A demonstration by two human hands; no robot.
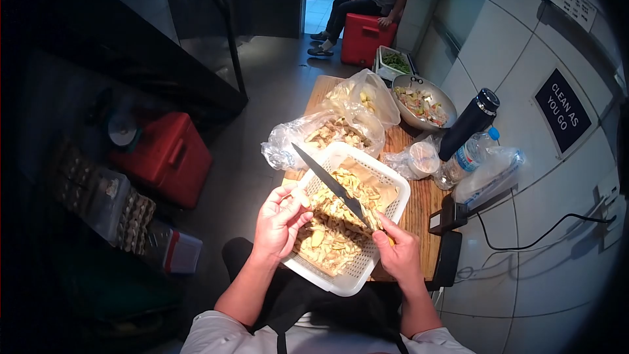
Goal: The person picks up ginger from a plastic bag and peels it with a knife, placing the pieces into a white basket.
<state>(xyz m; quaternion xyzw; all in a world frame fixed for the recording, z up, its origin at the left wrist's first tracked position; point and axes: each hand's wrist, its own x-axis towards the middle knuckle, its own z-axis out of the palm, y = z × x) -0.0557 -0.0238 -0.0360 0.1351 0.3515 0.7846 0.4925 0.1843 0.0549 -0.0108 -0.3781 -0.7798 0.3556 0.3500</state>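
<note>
My right hand (398,249) is closed round the handle of a kitchen knife (335,187), its long dark blade slanting up and left across the basket. Between the fingers and thumb of my left hand (278,217) is a small pale piece of food (301,197), whose exact kind I cannot make out. Below both hands lies a white perforated plastic basket (401,190), tilted towards me at the table's near edge. Inside it are many pale yellow, irregular food pieces (327,241). The knife blade hides some of them.
Plastic bags of food (337,132) lie beyond the basket on the wooden table (420,223). To the right stand a dark flask (469,124), a water bottle (464,159) and a wok (429,117). A person sits on a red cooler (362,40) farther back.
</note>
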